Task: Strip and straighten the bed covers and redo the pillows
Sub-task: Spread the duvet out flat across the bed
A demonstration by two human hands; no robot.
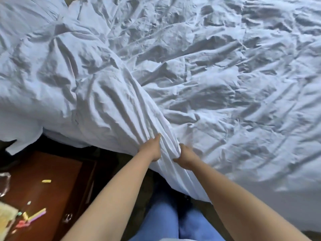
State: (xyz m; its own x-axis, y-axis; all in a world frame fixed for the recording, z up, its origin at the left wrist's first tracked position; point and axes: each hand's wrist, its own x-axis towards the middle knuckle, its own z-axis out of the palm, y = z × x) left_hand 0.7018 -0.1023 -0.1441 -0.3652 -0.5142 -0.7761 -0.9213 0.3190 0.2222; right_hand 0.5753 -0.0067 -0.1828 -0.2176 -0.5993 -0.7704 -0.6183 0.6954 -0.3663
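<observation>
Both arms stretched forward over the bed edge. Left hand clamped on a bunched ridge of white duvet, thumb up along the fabric, fingers tucked under the folds. Right hand just beside it on the other flank of the same ridge, fingers curled into the cloth, thumb pointing toward the left hand. Gathered fabric pinched between the two hands, hanging down past the wrists toward blue trousers. Ridge running up and away from the left hand, spreading into a heaped mass. Rumpled white sheet lying flat beyond and outward of the right hand. Pillow far beyond the left hand, at the top corner, partly cut off. Dark wooden nightstand below and outward of the left forearm, with small coloured paper scraps and a yellow bit on top. Details of scraps too blurred to identify.
</observation>
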